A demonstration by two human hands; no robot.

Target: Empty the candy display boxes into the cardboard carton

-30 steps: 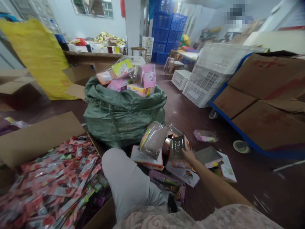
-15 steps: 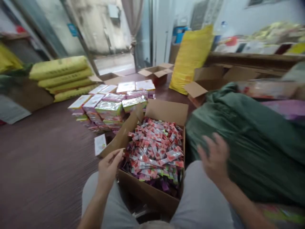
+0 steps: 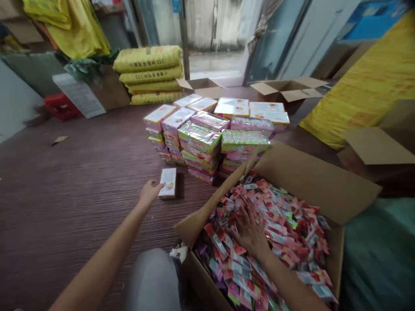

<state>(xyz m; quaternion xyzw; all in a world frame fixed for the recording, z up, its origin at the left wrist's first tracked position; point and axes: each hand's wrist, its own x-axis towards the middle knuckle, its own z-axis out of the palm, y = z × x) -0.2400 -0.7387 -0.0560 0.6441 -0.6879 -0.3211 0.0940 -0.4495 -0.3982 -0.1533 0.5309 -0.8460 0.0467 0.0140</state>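
A large open cardboard box (image 3: 311,172) full of small red, pink and green sachets (image 3: 279,216) stands in front of me, to the right. My right hand (image 3: 249,231) rests on the sachets with its fingers spread. To the left, my left hand (image 3: 151,190) reaches to a small white box (image 3: 167,183) on the floor, its thumb and fingers closed at the box's left edge. Beyond them stand stacks of packed boxes (image 3: 199,134), some white on top, others with clear-wrapped green and pink sides.
Yellow sacks (image 3: 149,77) lie piled at the back left, near a red crate (image 3: 61,106). Open cartons (image 3: 288,88) stand behind the stacks. A tall yellow sack (image 3: 366,86) and green cloth (image 3: 379,242) are on the right.
The view has swung left. My left hand has moved from the carton's near left edge out to the small white box. My right hand has come from above the green cloth onto the sachets.
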